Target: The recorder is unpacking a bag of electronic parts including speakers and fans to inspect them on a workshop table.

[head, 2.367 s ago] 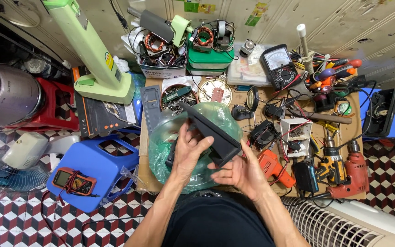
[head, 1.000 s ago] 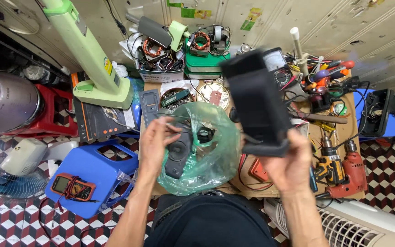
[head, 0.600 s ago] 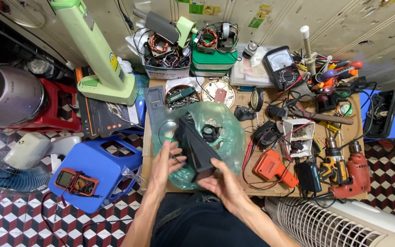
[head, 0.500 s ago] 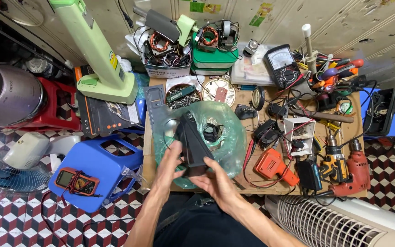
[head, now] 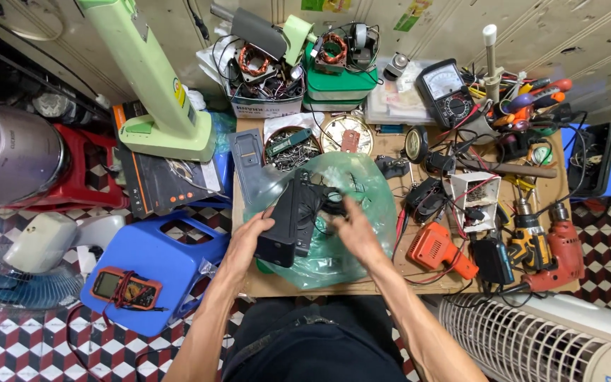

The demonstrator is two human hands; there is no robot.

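The left hand (head: 249, 237) grips the black housing (head: 293, 223) at its near-left corner, fingers closed around it. The housing sits over the green plastic bag (head: 362, 194) on the table (head: 419, 279). The right hand (head: 356, 237) rests open-fingered on it; support both ends evenly.

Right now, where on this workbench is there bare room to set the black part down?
Little. A bare strip of the bench runs along its near edge, between the green plastic bag and the orange tool. The left hand grips the black part over the bag, the right hand beside it. The right half and back are crowded with drills, meter and wires.
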